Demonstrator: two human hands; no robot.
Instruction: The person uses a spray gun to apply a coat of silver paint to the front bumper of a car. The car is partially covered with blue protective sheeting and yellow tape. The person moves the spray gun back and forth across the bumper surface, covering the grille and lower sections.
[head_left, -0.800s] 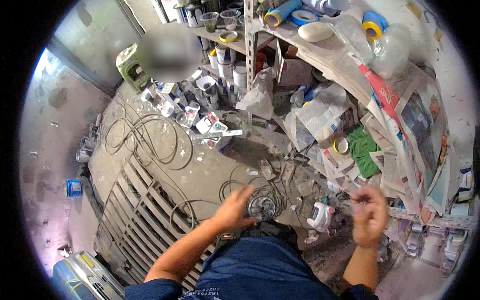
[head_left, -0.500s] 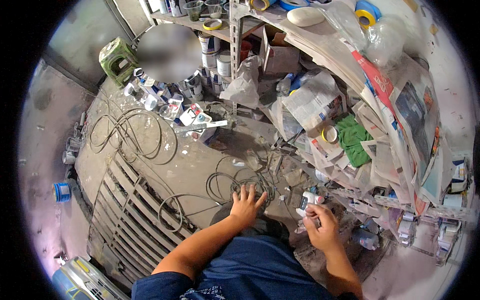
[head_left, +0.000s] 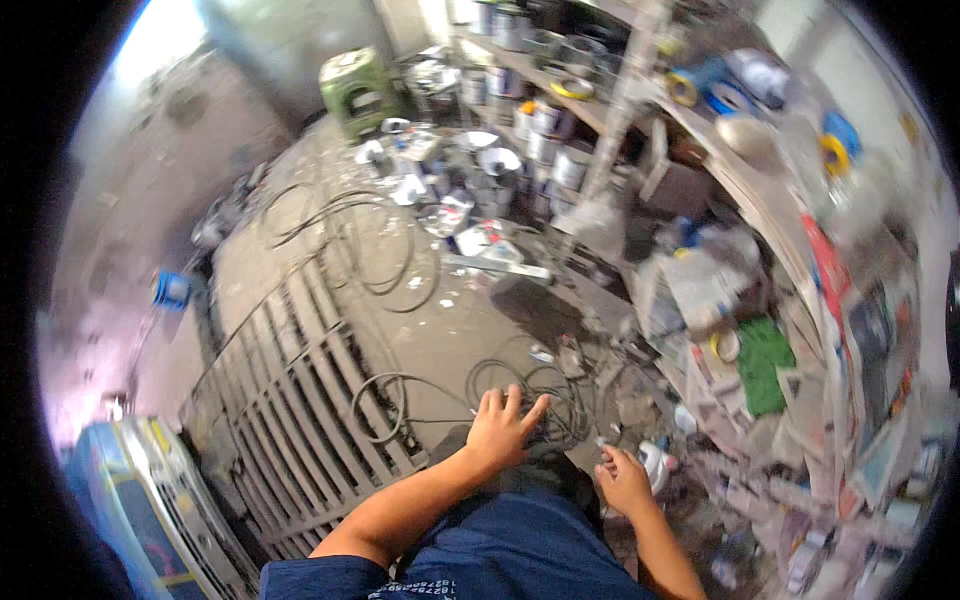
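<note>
My left hand [head_left: 505, 428] reaches out in front of my body with its fingers spread and nothing in it. Below it on the floor, a loose coil of thin cable or hose [head_left: 562, 402] partly shows past the fingertips. My right hand [head_left: 627, 484] is lower and to the right, its thumb and fingers brought together. A small pale spot shows at those fingertips, too blurred to name. Close beside that hand stands a white plastic bottle [head_left: 655, 462] with a reddish part.
A slatted floor grate [head_left: 290, 400] lies to the left, with a masked car part [head_left: 150, 510] beside it. Paint cans [head_left: 490, 175] and a green stool [head_left: 357, 92] stand farther off. To the right, a paper-covered shelf holds a green cloth [head_left: 765, 365] and tape rolls [head_left: 838, 150].
The view has turned, so the surroundings have shifted mostly rightward, with blur. My right hand has come slightly lower and nearer the left; my left hand stays spread.
</note>
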